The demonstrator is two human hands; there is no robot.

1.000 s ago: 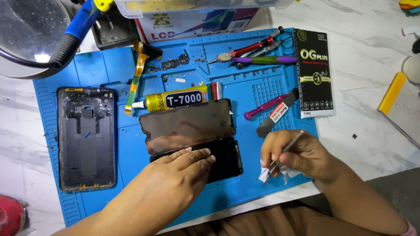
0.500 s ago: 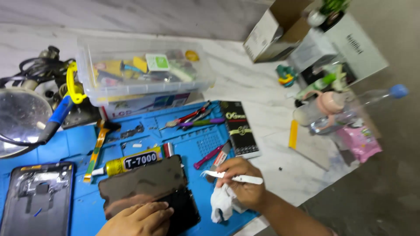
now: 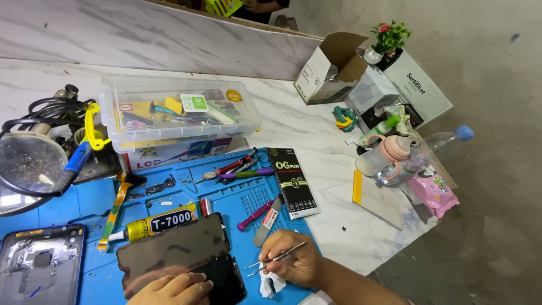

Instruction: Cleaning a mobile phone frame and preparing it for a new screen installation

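Observation:
My right hand [image 3: 294,261] grips thin metal tweezers [image 3: 275,261] and a crumpled white wipe [image 3: 273,284] near the front edge of the blue work mat [image 3: 226,206]. My left hand [image 3: 172,289] lies flat on a dark phone screen panel [image 3: 172,252] at the bottom of the view, partly cut off. A black phone body [image 3: 228,279] sits under the panel's right corner. A yellow glue tube with a red cap [image 3: 161,221] lies just behind the panel.
An open phone back housing [image 3: 39,265] lies at far left. A clear plastic parts box [image 3: 175,113], a magnifier lamp [image 3: 28,164], small tools [image 3: 240,169], a black flat package [image 3: 292,182], a cardboard box [image 3: 333,68], bottles [image 3: 406,155] and a pink packet [image 3: 433,195] stand around.
The view has tilted up and to the right, showing more of the marble top and floor. My right hand shifted slightly, the tweezers now pointing left and down.

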